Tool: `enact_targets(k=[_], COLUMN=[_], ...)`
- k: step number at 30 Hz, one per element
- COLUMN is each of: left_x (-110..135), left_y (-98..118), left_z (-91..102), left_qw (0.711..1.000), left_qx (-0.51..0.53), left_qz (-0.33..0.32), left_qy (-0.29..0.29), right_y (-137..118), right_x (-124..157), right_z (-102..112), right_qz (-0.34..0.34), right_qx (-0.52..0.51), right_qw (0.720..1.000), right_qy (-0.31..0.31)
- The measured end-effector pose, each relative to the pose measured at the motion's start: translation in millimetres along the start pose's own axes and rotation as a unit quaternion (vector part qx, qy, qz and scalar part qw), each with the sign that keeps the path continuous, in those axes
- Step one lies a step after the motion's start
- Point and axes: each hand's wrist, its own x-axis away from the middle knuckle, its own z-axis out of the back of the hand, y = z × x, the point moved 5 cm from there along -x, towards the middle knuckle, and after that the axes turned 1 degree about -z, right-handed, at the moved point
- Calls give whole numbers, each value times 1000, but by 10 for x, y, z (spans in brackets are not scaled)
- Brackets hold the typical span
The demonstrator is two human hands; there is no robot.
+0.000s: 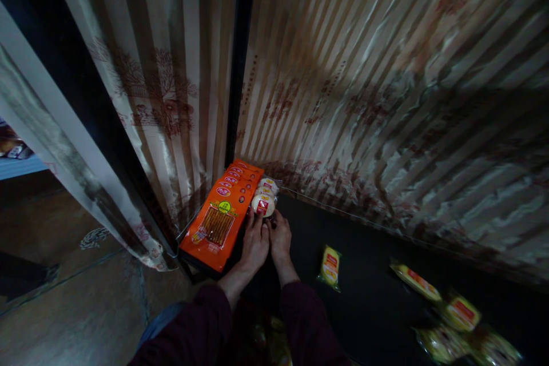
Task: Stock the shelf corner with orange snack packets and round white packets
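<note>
Several clear-wrapped round white cakes (263, 206) lie overlapping in a row on a black shelf, right beside the orange packets. At the near end of this row, my left hand (256, 243) has its fingers on the front packet. My right hand (280, 234) closes around the right side of the same packet, close against my left. Their grip underneath is partly hidden. Immediately left, several orange snack packets (218, 223) are fanned over one another, the front one showing a window of brown sticks.
On the black shelf (364, 263) to the right lie a yellow wrapped cake (330, 267), a second yellow packet (415, 281) and a cluster of wrapped cakes (461, 313). Pleated patterned curtains (326, 68) and a dark post (242, 57) stand behind.
</note>
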Motion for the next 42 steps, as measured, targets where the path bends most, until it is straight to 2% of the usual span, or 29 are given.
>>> enact_targets(k=[7,13,19,24,27,31,42], left_x=[1,12,13,28,17,-14,-73], left_y=[4,87,129,206,182,84,-7], left_z=[-1,-3,34,67,52,0,-33], left_qw=[1000,996,989,981,979,982,991], left_qx=[-17,-84,-145,-180,-178,-155,-112], left_qz=[-4,-12,-21,-71,-97,-101,-79], left_qy=[1,-32,-11,17,26,23,14], right_y=[0,-88,-140,-72,-14,-31,-123], right_x=[15,36,48,32,40,71,59], right_z=[4,-20,-54,-82,-81,-92,-90], right_qz=[-15,-14,9,26,9,33,13], right_qx=[53,123,160,152,135,117,195], right_qw=[998,992,987,988,991,992,979], right_qy=[16,-31,-30,-19,-15,-26,-64])
